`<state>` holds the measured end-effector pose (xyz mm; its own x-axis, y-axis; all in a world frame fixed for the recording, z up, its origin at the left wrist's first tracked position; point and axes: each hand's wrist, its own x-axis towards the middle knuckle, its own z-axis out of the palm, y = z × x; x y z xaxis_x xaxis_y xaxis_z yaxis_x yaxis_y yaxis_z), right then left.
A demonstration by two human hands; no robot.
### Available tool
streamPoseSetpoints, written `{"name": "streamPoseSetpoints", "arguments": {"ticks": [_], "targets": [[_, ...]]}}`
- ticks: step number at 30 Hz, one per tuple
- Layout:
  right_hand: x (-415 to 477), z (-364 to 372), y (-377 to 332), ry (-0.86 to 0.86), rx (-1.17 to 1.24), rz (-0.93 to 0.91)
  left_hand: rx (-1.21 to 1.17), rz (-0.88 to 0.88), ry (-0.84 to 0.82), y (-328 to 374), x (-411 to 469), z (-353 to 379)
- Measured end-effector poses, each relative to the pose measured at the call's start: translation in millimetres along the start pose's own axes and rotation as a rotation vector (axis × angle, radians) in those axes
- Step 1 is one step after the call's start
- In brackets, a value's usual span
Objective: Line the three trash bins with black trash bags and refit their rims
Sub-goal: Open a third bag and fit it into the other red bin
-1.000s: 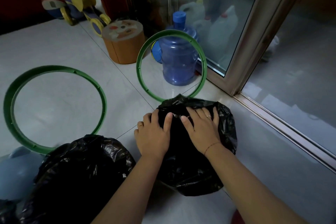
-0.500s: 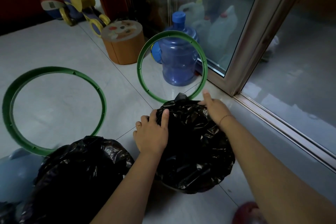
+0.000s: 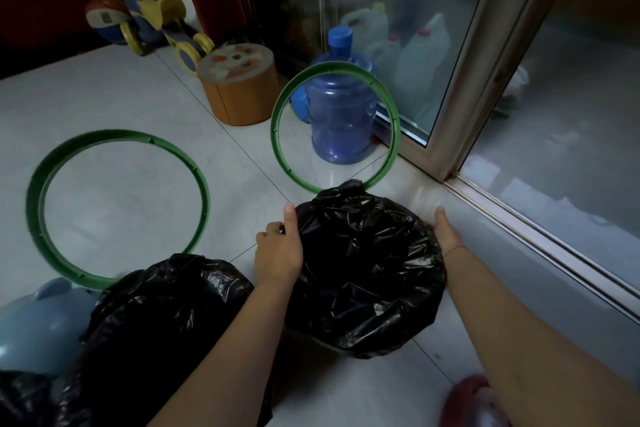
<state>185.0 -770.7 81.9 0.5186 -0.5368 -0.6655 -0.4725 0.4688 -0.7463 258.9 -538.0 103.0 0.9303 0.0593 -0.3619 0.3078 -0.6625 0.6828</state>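
Note:
A bin lined with a black trash bag (image 3: 367, 274) stands on the floor in front of me. My left hand (image 3: 278, 246) grips the bag at the bin's left edge, thumb raised. My right hand (image 3: 446, 232) holds the bag's right edge; its fingers are hidden behind the bag. A second bin with a black bag (image 3: 162, 329) stands at the lower left. One green rim (image 3: 33, 204) lies flat on the floor to the left. Another green rim (image 3: 394, 135) stands on edge just behind the bin I hold.
A blue water jug (image 3: 341, 121), an orange round box (image 3: 242, 97) and a toy scooter (image 3: 152, 17) sit at the back. A sliding glass door frame (image 3: 467, 94) runs along the right. A pale blue object (image 3: 34, 326) lies at the far left, a red slipper (image 3: 474, 402) at the bottom.
Both hands left the top of the bag and moved apart to its sides. The bag's mouth has spread wider over the bin.

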Motion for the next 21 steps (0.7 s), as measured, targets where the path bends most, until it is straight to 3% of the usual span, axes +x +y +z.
{"name": "streamPoseSetpoints", "arguments": {"ticks": [3, 7, 9, 12, 16, 19, 21], "targets": [[-9, -7, 2, 0.118, 0.141, -0.112, 0.122, 0.087, 0.131, -14, -14, 2], [-71, -9, 20, 0.335, 0.139, -0.514, 0.167, 0.311, 0.237, -23, -49, 9], [-106, 2, 40, 0.323, 0.109, -0.638, 0.222, 0.465, 0.244, -25, -71, 14], [-126, 18, 77, 0.26, -0.081, -0.698, 0.324, 0.705, 0.174, -37, -101, 23], [-122, 9, 114, 0.374, -0.487, -0.904, 0.573, 0.809, 0.114, -75, -118, 26], [-128, 16, 105, 0.487, -0.765, -0.867, 0.705, 0.879, 0.125, -86, -117, 24], [-133, 24, 83, 0.482, -0.789, -0.862, 0.704, 0.898, 0.093, -82, -118, 20]]}}
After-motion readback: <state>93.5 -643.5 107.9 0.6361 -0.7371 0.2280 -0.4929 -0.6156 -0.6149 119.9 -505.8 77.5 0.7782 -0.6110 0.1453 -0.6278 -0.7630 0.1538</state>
